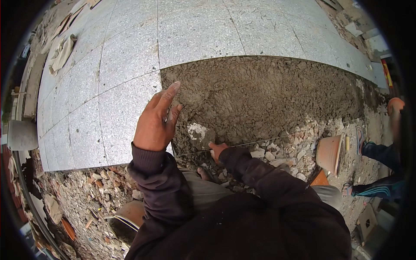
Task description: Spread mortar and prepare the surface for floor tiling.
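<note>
My left hand [157,119] is open and holds nothing, its fingers stretched over the corner where a speckled grey floor tile [125,115] meets a bed of wet mortar [264,95]. Close by, my right hand [218,151] is closed at the mortar's near edge. It grips what looks like a trowel [198,131], whose flat grey blade carries a whitish patch and rests on the mortar; the handle is hidden in my fingers. A thin taut string [268,139] runs along the near side of the bed.
Tiles laid edge to edge [195,32] border the mortar beyond and to the left. Broken rubble [99,190] covers the ground nearer me. A terracotta-coloured tub [329,152] and another container [130,214] stand on it. Another person's legs [381,156] show at the right; a cloth [63,54] lies far left.
</note>
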Tool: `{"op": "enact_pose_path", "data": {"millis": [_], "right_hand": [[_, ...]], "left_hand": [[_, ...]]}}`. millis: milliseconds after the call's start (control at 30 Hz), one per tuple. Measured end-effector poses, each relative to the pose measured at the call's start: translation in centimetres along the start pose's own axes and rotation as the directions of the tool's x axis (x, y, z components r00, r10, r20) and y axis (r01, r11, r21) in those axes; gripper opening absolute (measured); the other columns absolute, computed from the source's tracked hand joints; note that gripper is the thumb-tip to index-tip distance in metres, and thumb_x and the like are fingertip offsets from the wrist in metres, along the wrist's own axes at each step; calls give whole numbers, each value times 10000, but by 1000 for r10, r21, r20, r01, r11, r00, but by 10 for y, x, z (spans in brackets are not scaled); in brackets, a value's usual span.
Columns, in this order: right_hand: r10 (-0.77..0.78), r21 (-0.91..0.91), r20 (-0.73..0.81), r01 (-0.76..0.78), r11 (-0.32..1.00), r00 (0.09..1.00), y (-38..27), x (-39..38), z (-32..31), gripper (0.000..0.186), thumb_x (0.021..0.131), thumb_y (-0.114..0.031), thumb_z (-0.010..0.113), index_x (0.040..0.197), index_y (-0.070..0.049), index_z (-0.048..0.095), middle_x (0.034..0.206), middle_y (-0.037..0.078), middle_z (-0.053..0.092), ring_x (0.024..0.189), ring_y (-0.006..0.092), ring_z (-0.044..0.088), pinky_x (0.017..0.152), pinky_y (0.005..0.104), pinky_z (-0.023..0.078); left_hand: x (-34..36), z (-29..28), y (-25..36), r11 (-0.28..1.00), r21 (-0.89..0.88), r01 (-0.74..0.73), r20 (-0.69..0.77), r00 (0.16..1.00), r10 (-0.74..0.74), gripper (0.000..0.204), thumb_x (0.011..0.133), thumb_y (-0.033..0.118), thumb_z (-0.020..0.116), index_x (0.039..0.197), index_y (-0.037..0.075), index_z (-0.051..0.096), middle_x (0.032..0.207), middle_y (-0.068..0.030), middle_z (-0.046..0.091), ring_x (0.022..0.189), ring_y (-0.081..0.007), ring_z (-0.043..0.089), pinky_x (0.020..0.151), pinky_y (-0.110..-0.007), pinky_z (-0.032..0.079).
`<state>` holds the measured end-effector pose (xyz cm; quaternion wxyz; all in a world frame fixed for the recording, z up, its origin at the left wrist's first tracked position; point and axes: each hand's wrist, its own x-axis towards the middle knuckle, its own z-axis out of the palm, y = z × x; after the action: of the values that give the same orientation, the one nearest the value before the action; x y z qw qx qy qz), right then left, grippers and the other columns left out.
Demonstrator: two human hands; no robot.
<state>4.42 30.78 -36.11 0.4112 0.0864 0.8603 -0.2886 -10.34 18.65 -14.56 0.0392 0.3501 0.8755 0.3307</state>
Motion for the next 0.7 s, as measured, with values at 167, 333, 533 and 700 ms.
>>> {"op": "enact_pose_path", "data": {"millis": [167, 333, 533, 700], "right_hand": [[132, -164, -27, -135, 977, 991, 70, -76, -60, 431, 818, -347, 339, 1216, -190, 283, 873, 198, 537, 747, 392, 507, 664, 494, 418], [611, 732, -54, -386, 562, 790, 170, -141, -102, 539, 809, -298, 430, 1244, -78, 200, 1075, 197, 451, 702, 297, 542, 608, 425, 456], [423, 446, -10, -375, 813, 906, 86, -76, -37, 530, 811, -282, 423, 1252, -101, 190, 1040, 200, 474, 748, 291, 535, 664, 405, 450], [130, 281, -275, -49, 958, 953, 67, -25, 21, 478, 830, -249, 392, 1234, -66, 214, 842, 188, 547, 696, 306, 537, 591, 423, 441]], "left_hand": [[-13, 2, -1, 996, 33, 82, 25, 996, -83, 382, 770, 113, 511, 1140, 100, 416, 1023, -142, 503, 915, -245, 504, 767, -312, 406], [-13, -2, 5, 990, 92, 112, 42, 992, -116, 381, 768, 86, 503, 1140, 94, 421, 1020, -138, 513, 872, -244, 519, 759, -308, 412], [-11, -4, -8, 991, 55, 124, 54, 990, -127, 368, 758, 74, 510, 1119, 98, 442, 1014, -150, 505, 915, -265, 503, 767, -316, 405], [0, 3, -13, 994, 24, 107, 49, 993, -108, 381, 753, 89, 527, 1123, 99, 438, 1006, -143, 509, 925, -238, 498, 777, -306, 395]]}}
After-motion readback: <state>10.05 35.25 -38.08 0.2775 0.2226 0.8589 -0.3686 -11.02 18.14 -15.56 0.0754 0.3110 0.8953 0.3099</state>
